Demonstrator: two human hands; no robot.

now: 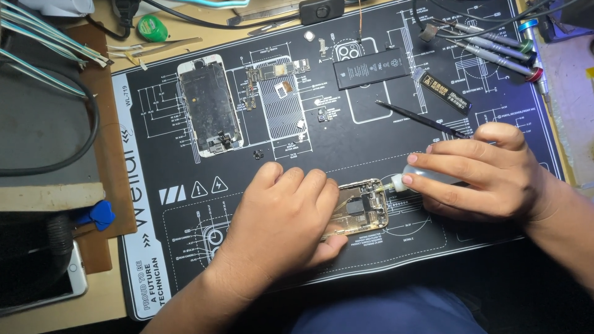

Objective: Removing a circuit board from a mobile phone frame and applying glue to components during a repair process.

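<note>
My left hand [281, 222] lies flat over an opened gold phone housing [365, 207] on the black repair mat [346, 133], holding it down. My right hand [489, 173] grips a small clear squeeze bottle [427, 176]. Its pale nozzle [390, 184] points left and touches the upper right corner of the housing. Most of the housing's left part is hidden under my left hand.
On the mat lie a removed phone screen [209, 106], a circuit board [275, 71], a black battery [371, 68], black tweezers [421, 119], a small black tube [444, 91] and several screwdrivers [495, 46]. A blue pry pick [99, 214] and another phone [74, 278] sit at the left.
</note>
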